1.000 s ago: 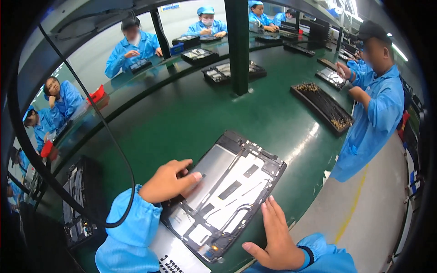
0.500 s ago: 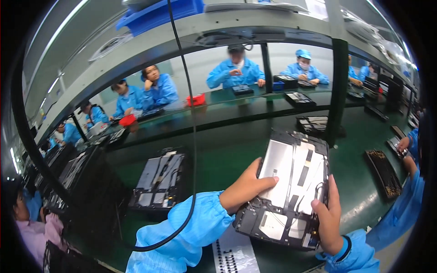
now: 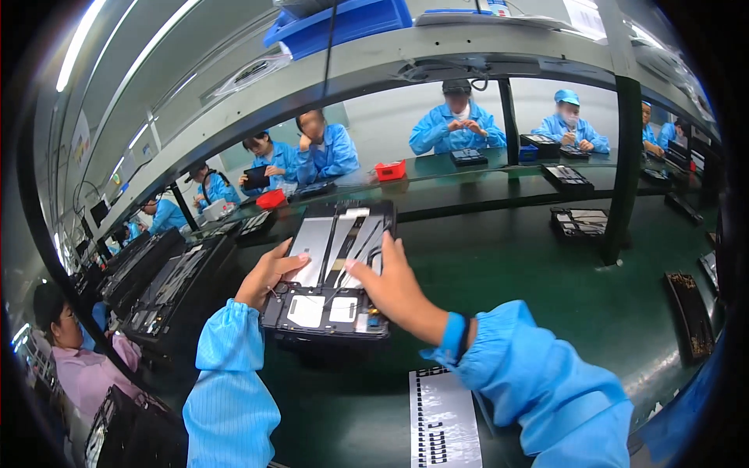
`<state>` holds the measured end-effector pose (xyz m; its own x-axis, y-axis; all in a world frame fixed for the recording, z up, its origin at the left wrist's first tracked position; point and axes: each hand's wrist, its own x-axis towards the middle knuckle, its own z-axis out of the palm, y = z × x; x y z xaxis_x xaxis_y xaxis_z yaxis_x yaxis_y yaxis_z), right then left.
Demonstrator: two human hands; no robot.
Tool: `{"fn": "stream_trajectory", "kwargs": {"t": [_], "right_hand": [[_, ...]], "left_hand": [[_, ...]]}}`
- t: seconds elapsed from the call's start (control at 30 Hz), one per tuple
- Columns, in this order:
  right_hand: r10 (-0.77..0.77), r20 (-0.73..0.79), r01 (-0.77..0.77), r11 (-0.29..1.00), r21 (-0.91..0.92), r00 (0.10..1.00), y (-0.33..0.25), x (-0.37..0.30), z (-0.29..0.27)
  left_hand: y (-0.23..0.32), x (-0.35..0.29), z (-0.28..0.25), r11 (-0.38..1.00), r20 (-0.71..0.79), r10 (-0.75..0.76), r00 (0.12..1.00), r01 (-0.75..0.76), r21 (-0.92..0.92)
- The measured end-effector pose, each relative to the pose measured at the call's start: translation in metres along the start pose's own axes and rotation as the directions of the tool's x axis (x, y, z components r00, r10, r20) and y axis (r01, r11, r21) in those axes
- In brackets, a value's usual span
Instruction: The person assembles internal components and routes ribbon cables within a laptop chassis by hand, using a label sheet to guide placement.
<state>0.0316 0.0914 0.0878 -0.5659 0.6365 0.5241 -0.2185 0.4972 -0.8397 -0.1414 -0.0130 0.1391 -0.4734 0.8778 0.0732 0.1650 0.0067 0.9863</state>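
- White sheet w/ black marks (image 3: pixel 446 417) lay on the green bench (image 3: pixel 499 265), nearest item; other places taken from it.
- R hand (image 3: pixel 390 285), just beyond sheet & a bit left: part-open, thumb on device's top face, other fingers by its R edge; had hold of it.
- L hand (image 3: pixel 268 274), further left of sheet: part-curled at device's L edge, thumb on top, fingertips hidden; also gripping.
- Black-framed device (image 3: pixel 328 273), btwn both hands, left of & beyond sheet. Couldn't tell if it rested on the dark stuff underneath or was held just above.
- Done, as far as shown: silver plate (image 3: pixel 314 234), white panel (image 3: pixel 307 310) & cables (image 3: pixel 374 234) all sat in the frame.
- Left: no cover over the innards; device not yet let go, so handling looked unfinished. Couldn't tell if any part was loose or missing.
- Black stack w/ open units (image 3: pixel 168 288), well left of & beyond sheet: also uncovered, so approx. same state, judging by looks.
- Long black tray w/ brassy bits (image 3: pixel 690 312), well right of & beyond sheet; no hand on it.
- Another open unit (image 3: pixel 580 222), far beyond sheet & right, near dark post (image 3: pixel 626 171); nobody touching it.
- Red bin (image 3: pixel 390 169) & co-worker in blue (image 3: pixel 460 129), farthest beyond sheet.
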Motion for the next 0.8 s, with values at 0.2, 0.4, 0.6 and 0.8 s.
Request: {"fn": "stream_trajectory", "kwargs": {"t": [0.2, 0.4, 0.6, 0.8], "right_hand": [[0.131, 0.025, -0.127, 0.985, -0.116, 0.991, 0.041, -0.009, 0.048], [0.121, -0.018, -0.122, 0.969, -0.215, 0.992, 0.051, -0.010, 0.055], [-0.016, -0.035, 0.012, 0.991, -0.135, 0.999, 0.074, -0.017, 0.059], [0.032, 0.045, -0.019, 0.965, -0.263, 0.998, 0.063, -0.015, 0.057]], "left_hand": [[-0.043, 0.012, -0.033, 0.987, 0.022, -0.102, 0.995, 0.098, 0.128], [-0.086, 0.027, -0.043, 0.996, 0.007, -0.083, 0.997, 0.082, 0.032], [-0.104, 0.027, -0.049, 0.965, 0.148, 0.085, 0.985, -0.045, -0.257], [-0.119, 0.043, -0.076, 0.988, 0.126, 0.054, 0.991, -0.035, -0.153]]}}
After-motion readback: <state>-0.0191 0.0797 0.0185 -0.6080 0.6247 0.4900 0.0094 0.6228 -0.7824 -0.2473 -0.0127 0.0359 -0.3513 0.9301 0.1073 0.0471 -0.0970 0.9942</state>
